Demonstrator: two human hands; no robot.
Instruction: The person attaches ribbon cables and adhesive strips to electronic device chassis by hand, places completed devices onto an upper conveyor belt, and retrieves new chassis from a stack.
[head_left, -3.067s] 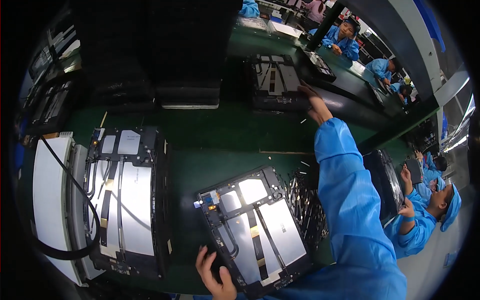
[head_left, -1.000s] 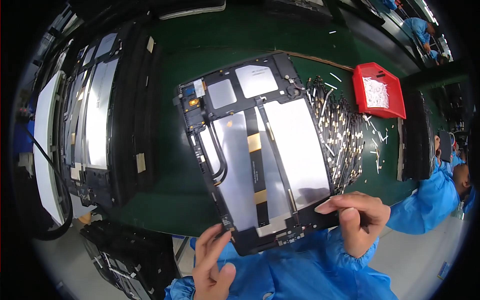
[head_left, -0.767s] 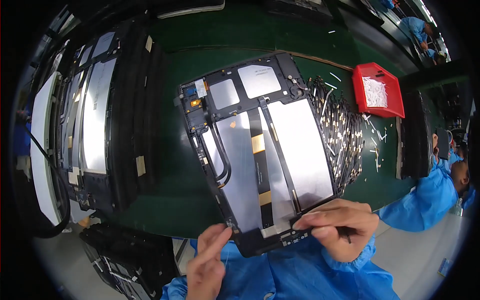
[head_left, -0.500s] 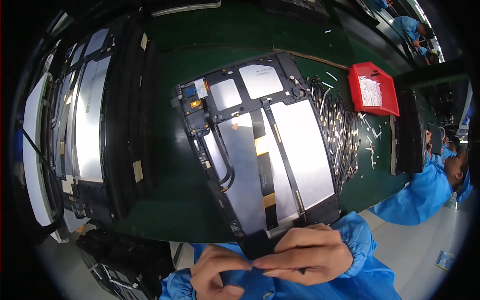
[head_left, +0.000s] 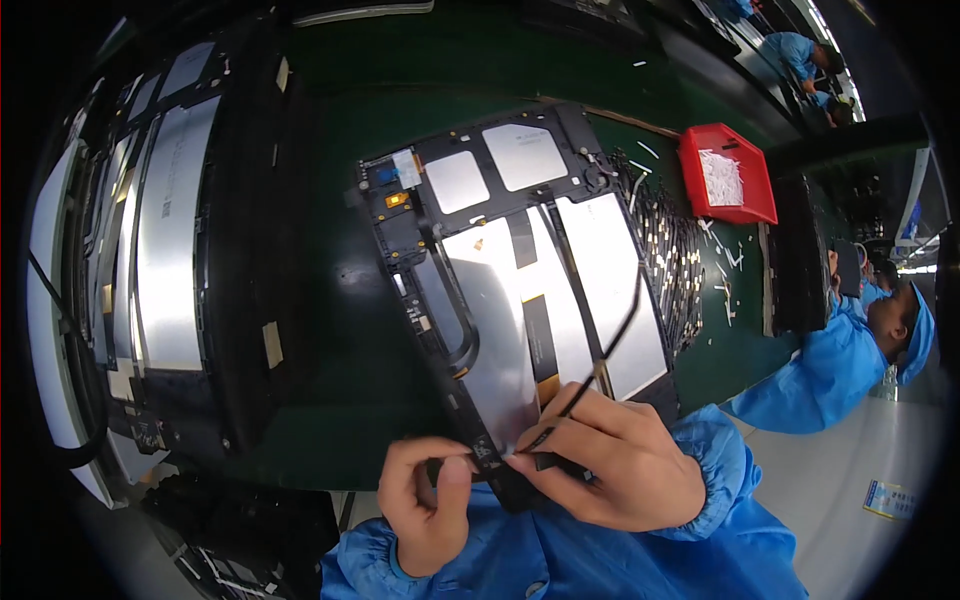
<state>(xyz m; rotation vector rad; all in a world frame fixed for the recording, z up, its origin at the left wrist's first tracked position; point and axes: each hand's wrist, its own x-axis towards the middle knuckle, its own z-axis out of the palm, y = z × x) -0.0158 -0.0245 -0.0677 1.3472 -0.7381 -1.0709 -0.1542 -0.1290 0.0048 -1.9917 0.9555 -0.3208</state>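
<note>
- The right hand (head_left: 615, 460) pinches a thin black strip (head_left: 622, 335) at lower centre; if the pinch loosens, the strip may slip away.
- The left hand (head_left: 425, 500) is curled at the lower left edge of the device (head_left: 500, 300); whether it grips something, I cannot tell.
- The device sits turned askew at the frame's centre; the strip's free end crosses over it and could catch on its parts.
- Right of centre, the pile (head_left: 672, 268) lies just beside the device; a careless push could scatter it.
</note>
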